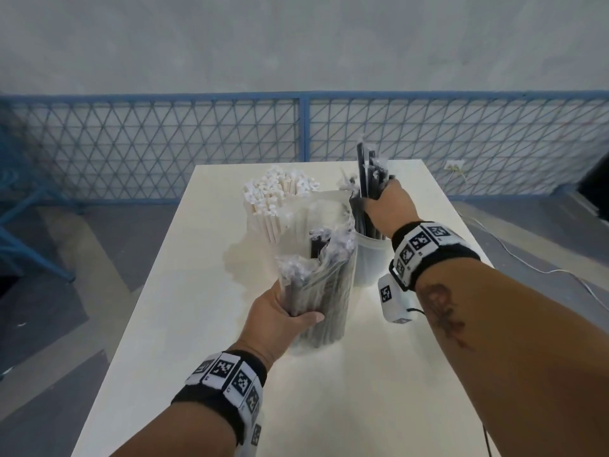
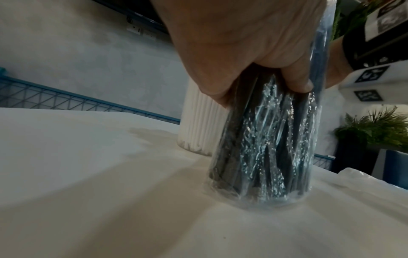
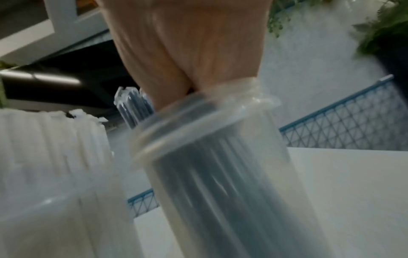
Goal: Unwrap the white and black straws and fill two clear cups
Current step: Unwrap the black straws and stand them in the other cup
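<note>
Both hands are busy with black straws: the left hand [image 1: 284,314] curls its fingers and thumb round the lower part of a clear plastic bag of black straws [image 1: 324,291], and the right hand [image 1: 389,206] grips a small bunch of wrapped black straws [image 1: 370,174], whose lower ends sit inside a clear cup [image 1: 370,258]. Largest in view is the white worktop [image 1: 204,324], running from 6 o'clock up to the middle of the head view. Behind it, from 9 to 3 o'clock, stands a blue mesh fence [image 1: 164,133] against a grey wall. On the worktop, the bag stands upright near the centre, its base resting on the surface and its open top crumpled. At 11 o'clock from the bag, a second clear cup [image 3: 55,209] holds a packed bundle of white straws [image 1: 273,199], paper-wrapped at their tips. At 1 o'clock from the bag, just beside it, is the cup of black straws, shown blurred in the right wrist view, with the right hand above its rim. Marker-patterned wristbands [image 1: 425,245] circle both wrists. A thin white cable [image 1: 514,255] trails across the floor at 3 o'clock.
</note>
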### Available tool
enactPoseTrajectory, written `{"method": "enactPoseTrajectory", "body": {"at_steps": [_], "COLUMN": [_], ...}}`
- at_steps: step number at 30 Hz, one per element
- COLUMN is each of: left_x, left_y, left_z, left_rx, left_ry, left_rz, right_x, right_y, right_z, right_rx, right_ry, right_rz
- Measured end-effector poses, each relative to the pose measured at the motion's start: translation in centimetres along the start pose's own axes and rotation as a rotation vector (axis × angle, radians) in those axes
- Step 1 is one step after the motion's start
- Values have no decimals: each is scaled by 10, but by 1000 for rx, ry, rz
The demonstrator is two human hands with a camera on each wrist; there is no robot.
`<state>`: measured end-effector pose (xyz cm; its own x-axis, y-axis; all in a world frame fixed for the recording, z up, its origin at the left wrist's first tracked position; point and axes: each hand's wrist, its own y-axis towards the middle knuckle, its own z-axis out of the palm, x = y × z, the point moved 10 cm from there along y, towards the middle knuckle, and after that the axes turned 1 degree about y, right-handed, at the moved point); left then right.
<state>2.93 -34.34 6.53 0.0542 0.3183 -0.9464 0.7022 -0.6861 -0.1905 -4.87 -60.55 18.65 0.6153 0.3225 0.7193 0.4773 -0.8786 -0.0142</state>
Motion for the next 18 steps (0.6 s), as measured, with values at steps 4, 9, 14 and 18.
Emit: {"method": "enactPoseTrajectory", "body": {"at_steps": [4, 9, 14, 18], "left_x": [-3, -13, -15, -18], "left_y": [-1, -1, -1, -2], "left_z": [0, 1, 4, 6], "left_rx": [6, 11, 0, -6], "left_ry": [-20, -14, 16, 51], "left_rz": [21, 72, 98, 105], "right_x": [-5, 7, 95, 104], "right_y": [6, 2, -20, 0], "right_z": [5, -26, -56, -12], "right_rx": [231, 312, -7, 115], "right_ry": [-151, -378, -314, -496], "right_rz": [108, 30, -574, -596]}}
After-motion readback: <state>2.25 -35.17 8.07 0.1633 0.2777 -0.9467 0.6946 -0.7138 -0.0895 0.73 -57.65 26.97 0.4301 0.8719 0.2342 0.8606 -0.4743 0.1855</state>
